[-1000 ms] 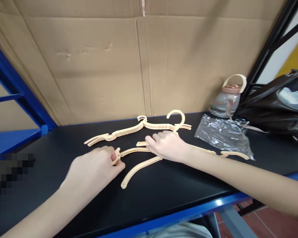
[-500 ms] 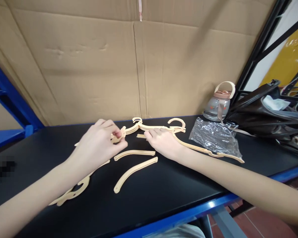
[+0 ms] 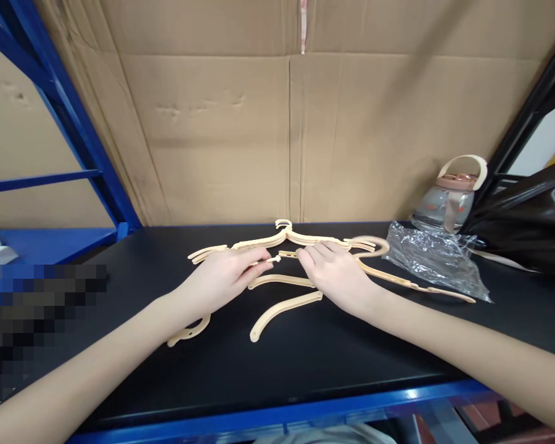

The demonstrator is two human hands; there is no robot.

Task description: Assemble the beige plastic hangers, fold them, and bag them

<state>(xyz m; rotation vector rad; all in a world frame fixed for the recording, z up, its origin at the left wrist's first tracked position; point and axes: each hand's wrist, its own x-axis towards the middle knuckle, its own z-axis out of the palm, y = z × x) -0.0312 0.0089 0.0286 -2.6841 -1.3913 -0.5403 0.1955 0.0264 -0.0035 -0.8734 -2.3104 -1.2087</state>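
My left hand (image 3: 231,274) pinches a small beige hanger piece (image 3: 274,259) between thumb and fingers, its tip pointing right. Closed round another beige hanger part is my right hand (image 3: 337,274); a flat end (image 3: 287,254) of that part sticks out towards the left hand, a small gap apart. Right of the right hand, a blurred hanger hook (image 3: 380,245) shows; whether it belongs to the held part I cannot tell. Two loose curved hanger arms (image 3: 284,308) lie below the hands. A hook piece (image 3: 192,333) is partly hidden under the left forearm.
Stacked assembled hangers (image 3: 287,233) lie behind the hands. At the right are a long hanger arm (image 3: 398,280), a crumpled clear plastic bag (image 3: 437,262), a drinking bottle (image 3: 448,200) and a black bag (image 3: 531,216). Cardboard (image 3: 213,135) stands along the back of the black table (image 3: 324,364).
The view has shifted left. My left hand has moved closer to the right one, lowering its piece towards the part there. My right hand keeps its hold.
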